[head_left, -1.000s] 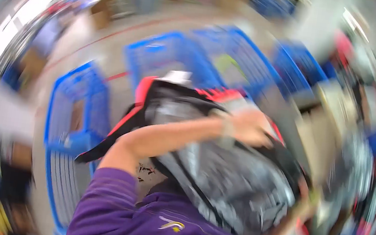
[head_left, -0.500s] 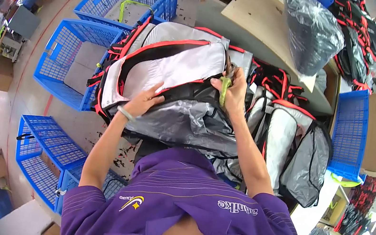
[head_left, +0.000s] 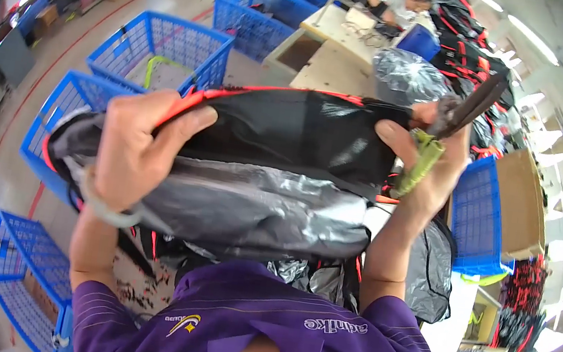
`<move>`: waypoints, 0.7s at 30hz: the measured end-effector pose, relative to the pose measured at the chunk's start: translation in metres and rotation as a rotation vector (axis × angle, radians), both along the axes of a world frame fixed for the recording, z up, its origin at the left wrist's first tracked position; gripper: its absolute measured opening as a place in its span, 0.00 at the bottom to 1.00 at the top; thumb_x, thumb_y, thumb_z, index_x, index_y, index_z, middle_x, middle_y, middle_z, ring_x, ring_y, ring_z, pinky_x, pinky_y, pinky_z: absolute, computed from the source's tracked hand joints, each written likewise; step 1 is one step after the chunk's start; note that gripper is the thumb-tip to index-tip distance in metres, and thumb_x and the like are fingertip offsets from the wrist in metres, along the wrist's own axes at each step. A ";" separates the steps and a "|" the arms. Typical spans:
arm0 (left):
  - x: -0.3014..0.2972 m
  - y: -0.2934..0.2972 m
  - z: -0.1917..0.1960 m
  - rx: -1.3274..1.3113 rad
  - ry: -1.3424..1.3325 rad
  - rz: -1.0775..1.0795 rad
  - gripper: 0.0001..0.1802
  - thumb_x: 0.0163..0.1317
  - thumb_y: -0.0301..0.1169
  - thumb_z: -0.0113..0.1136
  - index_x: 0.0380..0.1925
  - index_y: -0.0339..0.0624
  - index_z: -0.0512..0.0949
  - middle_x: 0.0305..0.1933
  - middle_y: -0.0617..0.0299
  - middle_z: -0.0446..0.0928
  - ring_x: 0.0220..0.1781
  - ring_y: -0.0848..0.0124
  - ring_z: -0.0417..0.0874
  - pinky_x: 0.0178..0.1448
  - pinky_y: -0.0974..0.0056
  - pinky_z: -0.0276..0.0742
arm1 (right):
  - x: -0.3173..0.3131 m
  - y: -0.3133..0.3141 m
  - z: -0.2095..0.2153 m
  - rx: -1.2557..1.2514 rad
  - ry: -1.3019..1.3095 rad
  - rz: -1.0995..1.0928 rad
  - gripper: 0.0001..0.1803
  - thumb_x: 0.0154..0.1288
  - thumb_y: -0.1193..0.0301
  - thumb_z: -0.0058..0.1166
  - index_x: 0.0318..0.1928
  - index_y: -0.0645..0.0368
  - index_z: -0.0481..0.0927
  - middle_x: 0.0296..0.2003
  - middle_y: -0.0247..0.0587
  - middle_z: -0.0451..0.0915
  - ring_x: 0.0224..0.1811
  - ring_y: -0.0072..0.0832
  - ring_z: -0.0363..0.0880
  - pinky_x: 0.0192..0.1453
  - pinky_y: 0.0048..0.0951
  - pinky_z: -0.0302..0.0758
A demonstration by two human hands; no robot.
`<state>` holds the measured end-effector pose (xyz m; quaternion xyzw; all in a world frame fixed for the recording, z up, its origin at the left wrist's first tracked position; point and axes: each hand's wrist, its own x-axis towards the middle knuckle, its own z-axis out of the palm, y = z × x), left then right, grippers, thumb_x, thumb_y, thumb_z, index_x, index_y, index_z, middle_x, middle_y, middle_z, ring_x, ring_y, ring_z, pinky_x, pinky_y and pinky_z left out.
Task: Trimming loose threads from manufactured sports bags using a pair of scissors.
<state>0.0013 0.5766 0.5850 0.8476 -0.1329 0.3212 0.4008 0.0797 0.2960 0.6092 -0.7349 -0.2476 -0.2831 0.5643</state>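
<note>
A black and silver-grey bag (head_left: pixel 281 129) with red piping is raised in front of my chest, its long edge running across the head view. My left hand (head_left: pixel 134 148), a pale band around its wrist, pinches the red-trimmed upper edge at the left. At the right end my right hand (head_left: pixel 445 166) grips the same edge, thumb on the black side. Also held in my right hand are dark scissors (head_left: pixel 480 107) with a yellow-green wrapped handle, pointing up and away. Fingers behind the bag are hidden. Another grey bag part (head_left: pixel 430 272) lies below my right forearm.
Blue plastic crates (head_left: pixel 162 51) stand along the left, and another blue crate (head_left: pixel 480 218) with cardboard is at the right. A worktable (head_left: pixel 336 68) lies ahead, with a plastic-wrapped bundle (head_left: pixel 411 75). A co-worker (head_left: pixel 402 9) sits beyond it. Dark scraps litter the floor.
The bag has been lifted from the pile toward me and its black and grey side now shows instead of the white panel. My left hand has closed on its edge. The view has tilted farther ahead.
</note>
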 end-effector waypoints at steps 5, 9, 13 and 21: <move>0.052 -0.022 -0.004 0.036 0.328 -0.325 0.10 0.58 0.29 0.61 0.31 0.30 0.80 0.16 0.50 0.67 0.16 0.73 0.64 0.23 0.64 0.59 | -0.006 -0.036 -0.031 0.138 0.288 0.054 0.22 0.44 0.81 0.70 0.36 0.61 0.68 0.34 0.42 0.79 0.38 0.26 0.80 0.45 0.25 0.75; 0.103 -0.038 -0.132 0.042 0.567 -0.352 0.12 0.55 0.33 0.65 0.32 0.32 0.81 0.15 0.53 0.73 0.20 0.81 0.69 0.26 0.67 0.65 | 0.015 -0.041 -0.145 0.329 0.577 -0.075 0.12 0.45 0.79 0.66 0.27 0.62 0.73 0.24 0.34 0.78 0.27 0.19 0.75 0.34 0.21 0.70; 0.108 -0.047 -0.166 -0.162 0.707 -0.353 0.12 0.53 0.33 0.66 0.30 0.32 0.83 0.22 0.61 0.81 0.25 0.82 0.74 0.30 0.70 0.68 | 0.032 -0.049 -0.201 0.429 0.637 0.010 0.16 0.47 0.79 0.67 0.31 0.60 0.70 0.25 0.33 0.76 0.26 0.18 0.74 0.32 0.18 0.69; 0.078 -0.035 -0.164 -0.048 0.577 -0.199 0.10 0.53 0.31 0.67 0.29 0.33 0.83 0.21 0.57 0.79 0.22 0.77 0.73 0.29 0.68 0.67 | 0.062 -0.135 -0.152 -0.937 0.108 0.031 0.32 0.46 0.50 0.70 0.35 0.65 0.71 0.32 0.46 0.73 0.36 0.42 0.74 0.40 0.37 0.71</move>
